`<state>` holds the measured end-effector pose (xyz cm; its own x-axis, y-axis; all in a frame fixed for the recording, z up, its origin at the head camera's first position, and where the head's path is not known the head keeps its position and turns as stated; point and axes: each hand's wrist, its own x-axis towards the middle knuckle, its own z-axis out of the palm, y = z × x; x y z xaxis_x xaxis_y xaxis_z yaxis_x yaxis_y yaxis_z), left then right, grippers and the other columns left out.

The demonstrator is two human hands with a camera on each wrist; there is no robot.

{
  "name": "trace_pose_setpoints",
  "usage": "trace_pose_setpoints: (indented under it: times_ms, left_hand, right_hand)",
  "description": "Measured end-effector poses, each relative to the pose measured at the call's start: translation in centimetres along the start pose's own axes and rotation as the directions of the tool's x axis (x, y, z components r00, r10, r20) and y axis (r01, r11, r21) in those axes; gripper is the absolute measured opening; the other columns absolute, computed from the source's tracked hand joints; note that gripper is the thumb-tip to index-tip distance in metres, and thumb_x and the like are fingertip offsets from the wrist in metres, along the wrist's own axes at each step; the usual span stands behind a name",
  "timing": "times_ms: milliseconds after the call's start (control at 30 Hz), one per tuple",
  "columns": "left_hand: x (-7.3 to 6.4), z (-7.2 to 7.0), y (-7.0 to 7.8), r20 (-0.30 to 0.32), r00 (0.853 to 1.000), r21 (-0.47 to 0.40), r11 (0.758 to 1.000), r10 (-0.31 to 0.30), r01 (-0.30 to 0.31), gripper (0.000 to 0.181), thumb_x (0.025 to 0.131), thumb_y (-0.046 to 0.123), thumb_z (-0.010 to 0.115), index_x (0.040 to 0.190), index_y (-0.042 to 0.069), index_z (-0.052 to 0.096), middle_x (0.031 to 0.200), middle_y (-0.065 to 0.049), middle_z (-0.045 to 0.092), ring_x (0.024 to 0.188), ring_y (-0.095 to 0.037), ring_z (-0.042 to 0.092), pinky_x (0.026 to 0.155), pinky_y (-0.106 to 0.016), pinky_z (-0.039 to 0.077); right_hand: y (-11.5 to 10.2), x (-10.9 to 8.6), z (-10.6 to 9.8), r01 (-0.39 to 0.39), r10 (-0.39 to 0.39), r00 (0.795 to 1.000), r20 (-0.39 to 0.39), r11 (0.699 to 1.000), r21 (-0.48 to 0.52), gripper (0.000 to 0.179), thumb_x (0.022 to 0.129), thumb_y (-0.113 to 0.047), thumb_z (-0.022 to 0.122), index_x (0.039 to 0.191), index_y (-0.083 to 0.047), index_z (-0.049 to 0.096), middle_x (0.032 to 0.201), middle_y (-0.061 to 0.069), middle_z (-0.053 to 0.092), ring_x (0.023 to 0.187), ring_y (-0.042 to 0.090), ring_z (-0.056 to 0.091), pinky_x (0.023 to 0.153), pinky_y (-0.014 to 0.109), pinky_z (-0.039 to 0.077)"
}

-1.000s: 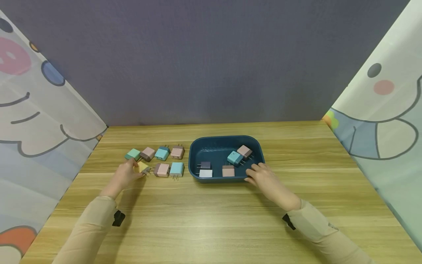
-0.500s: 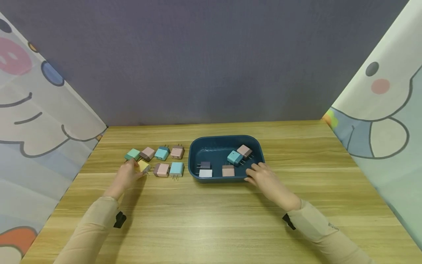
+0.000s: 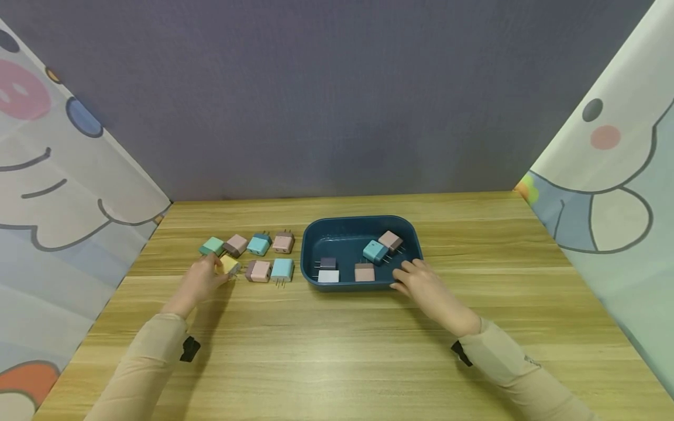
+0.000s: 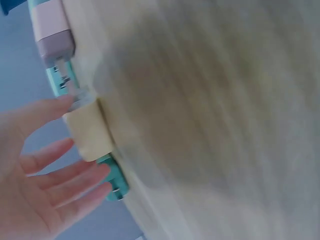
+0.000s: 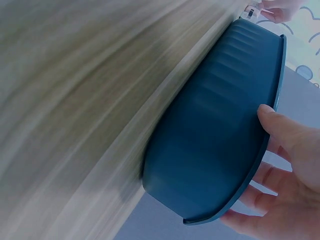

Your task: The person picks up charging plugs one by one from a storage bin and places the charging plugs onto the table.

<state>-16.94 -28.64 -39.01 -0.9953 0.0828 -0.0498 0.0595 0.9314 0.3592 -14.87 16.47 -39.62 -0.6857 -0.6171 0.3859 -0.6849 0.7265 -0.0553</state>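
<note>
In the head view my left hand [image 3: 199,279] pinches a yellow charger plug [image 3: 230,265] at the left end of the front row on the table. The left wrist view shows the thumb at the prong end of the yellow plug [image 4: 90,131], the fingers on its other side. Right of it lie a pink-and-mauve plug [image 3: 259,271] and a light blue plug [image 3: 282,269]. My right hand [image 3: 423,287] grips the near right rim of a dark blue plastic box [image 3: 344,220]; in the right wrist view its thumb presses the outer wall of the box [image 5: 215,115].
Behind the front row stand a green plug [image 3: 212,245], a mauve-pink plug [image 3: 236,245], a two-tone blue plug [image 3: 259,244] and a pink plug [image 3: 283,242]. Inside the box are several plugs, including a teal plug [image 3: 375,251] and a white plug [image 3: 329,276]. A grey panel [image 3: 337,105] rises behind the table.
The yellow plug has turned slightly in my left fingers, its prong end showing less than before. My right hand and the box have stayed put.
</note>
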Motion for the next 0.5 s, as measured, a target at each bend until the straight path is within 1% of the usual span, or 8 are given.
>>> trace_pose_setpoints:
  times_ms: [133,233,367,500]
  left_hand:
    - [-0.1,-0.9,0.2,0.073,0.997,0.031,0.999,-0.020,0.018,0.041,0.082,0.017,0.061,0.105,-0.014,0.047,0.090,-0.029,0.054,0.063,-0.025,0.052,0.052,-0.035,0.044]
    - [-0.2,-1.4,0.4,0.108,0.994,0.059,0.998,-0.021,0.015,0.045,0.082,0.020,0.061,0.108,-0.014,0.048,0.099,-0.033,0.053,0.077,-0.036,0.057,0.062,-0.044,0.047]
    - [-0.1,-2.1,0.9,0.163,0.986,0.089,0.996,-0.013,-0.002,0.048,0.085,0.023,0.057,0.113,-0.015,0.047,0.108,-0.036,0.050,0.092,-0.047,0.052,0.070,-0.052,0.046]
    - [-0.1,-2.6,1.6,0.209,0.978,0.101,0.994,0.010,-0.032,0.049,0.088,0.025,0.052,0.116,-0.014,0.046,0.113,-0.035,0.048,0.097,-0.049,0.049,0.075,-0.055,0.043]
  right_hand:
    - [0.0,0.0,0.0,0.002,-0.002,1.000,-0.003,1.000,-0.001,0.013,0.077,-0.019,0.067,0.079,-0.007,0.061,0.070,0.001,0.048,0.062,0.015,0.033,0.058,0.028,0.034]
    - [0.0,0.0,0.0,0.005,-0.005,1.000,-0.006,1.000,-0.002,0.013,0.077,-0.019,0.067,0.078,-0.008,0.061,0.069,0.001,0.048,0.062,0.015,0.032,0.058,0.028,0.034]
    - [0.0,0.0,0.0,0.009,-0.009,1.000,-0.006,1.000,-0.010,0.013,0.077,-0.019,0.067,0.078,-0.008,0.061,0.069,0.001,0.047,0.061,0.015,0.032,0.057,0.027,0.033]
    - [0.0,0.0,0.0,0.010,-0.010,1.000,-0.005,1.000,-0.014,0.013,0.077,-0.019,0.067,0.078,-0.008,0.060,0.068,0.000,0.046,0.061,0.015,0.031,0.057,0.027,0.032]
